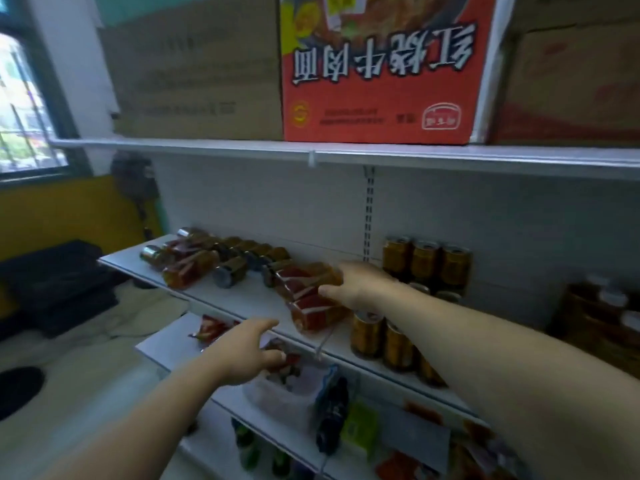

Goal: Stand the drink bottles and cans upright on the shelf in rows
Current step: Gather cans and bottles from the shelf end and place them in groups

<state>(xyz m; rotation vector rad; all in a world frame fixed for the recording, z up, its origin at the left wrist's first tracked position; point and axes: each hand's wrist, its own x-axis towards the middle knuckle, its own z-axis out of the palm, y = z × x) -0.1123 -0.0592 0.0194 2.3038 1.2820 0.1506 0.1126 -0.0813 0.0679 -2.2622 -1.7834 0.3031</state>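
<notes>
- The right hand (pixel 353 284) grasps a lying red-labelled bottle (pixel 303 298) mid-shelf, thumb on its near side and fingers (pixel 346 268) curled over its far side.
- The left hand (pixel 247 351) is released, fingers spread, near the shelf (pixel 242 299) front edge, apart from the bottles.
- Upright cans (pixel 426 263) stand to the right.

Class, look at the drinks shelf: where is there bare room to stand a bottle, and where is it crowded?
Bare shelf shows along the front edge, between the lying cans and the red-labelled bottles that the right hand grips. Crowded: the upright cans on the right, and the back left.
</notes>
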